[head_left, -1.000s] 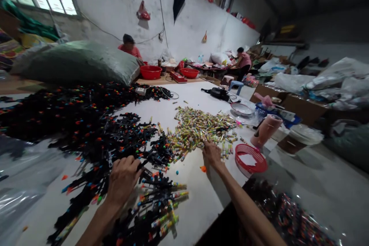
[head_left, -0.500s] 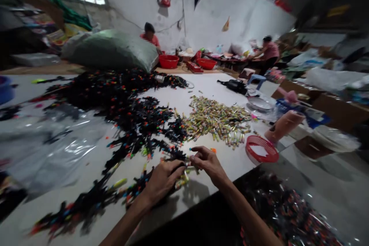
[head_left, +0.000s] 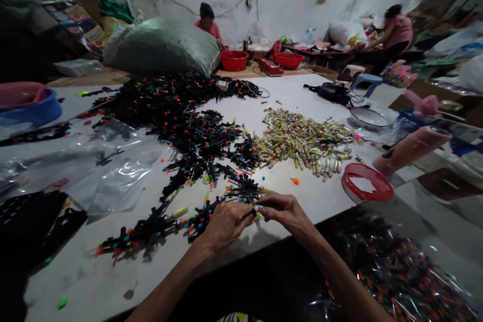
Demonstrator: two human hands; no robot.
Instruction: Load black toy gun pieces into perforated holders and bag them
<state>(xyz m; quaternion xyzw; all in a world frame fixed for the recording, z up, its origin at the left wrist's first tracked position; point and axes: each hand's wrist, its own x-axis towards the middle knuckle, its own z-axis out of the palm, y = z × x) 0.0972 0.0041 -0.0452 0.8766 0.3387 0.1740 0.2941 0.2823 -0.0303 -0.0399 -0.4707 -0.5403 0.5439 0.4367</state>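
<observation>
Near the table's front edge, my left hand (head_left: 229, 222) has its fingers closed round a small dark piece, mostly hidden. My right hand (head_left: 284, 212) meets it, pinching a small pale piece whose shape I cannot make out. Just behind my hands lie black toy guns (head_left: 241, 187) with coloured tips. A big heap of the same black toys (head_left: 196, 133) spreads to the back left. Right of it is a pile of small yellow-green tubes (head_left: 302, 138) in clear wrap. An orange piece (head_left: 295, 181) lies behind my right hand.
A red basket (head_left: 354, 192) stands at the table's right edge. Clear plastic bags (head_left: 113, 181) and a blue basin (head_left: 33, 110) are on the left. A large green sack (head_left: 162, 48) and red basins (head_left: 234, 62) stand behind. Two people sit farther back.
The view has shifted, so the table contents sit differently in the picture. The fingers of my right hand have closed in on my left hand.
</observation>
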